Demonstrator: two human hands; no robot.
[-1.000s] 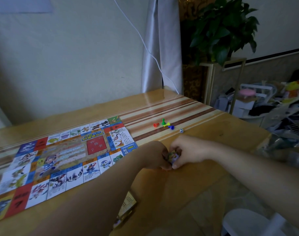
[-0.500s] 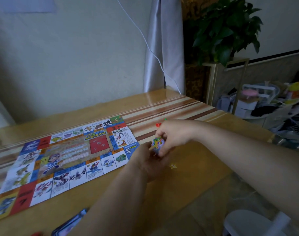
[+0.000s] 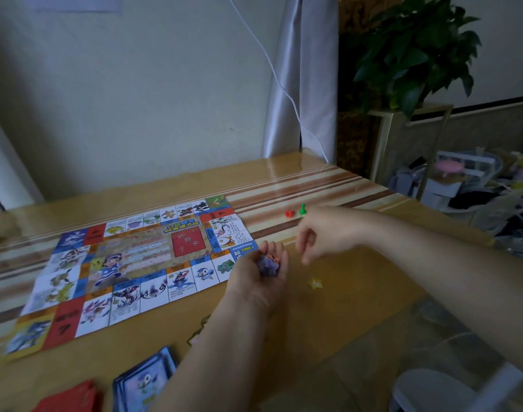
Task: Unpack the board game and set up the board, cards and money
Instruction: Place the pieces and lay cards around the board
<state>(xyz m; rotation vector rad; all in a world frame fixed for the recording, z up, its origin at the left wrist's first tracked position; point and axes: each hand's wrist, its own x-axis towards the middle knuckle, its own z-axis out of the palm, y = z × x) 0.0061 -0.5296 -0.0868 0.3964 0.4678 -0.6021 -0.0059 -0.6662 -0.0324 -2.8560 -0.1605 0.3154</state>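
Observation:
The paper game board (image 3: pixel 129 269) lies flat on the wooden table (image 3: pixel 358 281). My left hand (image 3: pixel 260 278) is palm up just off the board's right edge, cupping a small bundle of purple printed pieces (image 3: pixel 267 264). My right hand (image 3: pixel 322 233) hovers just to its right, fingers loosely curled, nothing visible in them. A yellow star token (image 3: pixel 315 283) lies on the table below my right hand. A red pawn (image 3: pixel 289 214) and a green pawn (image 3: pixel 303 209) stand behind it. A blue card stack (image 3: pixel 144 382) and a red card stack (image 3: pixel 72 396) sit at the near edge.
A potted plant (image 3: pixel 411 49) on a metal stand sits past the table's far right corner, beside a curtain and a white cable. Cluttered shelves fill the right side. A white stool (image 3: pixel 432 391) is at the bottom right.
My right hand has let go of the bundle and drawn back to the right; the bundle stays in my left palm. The view tilted down, showing the blue and red card stacks.

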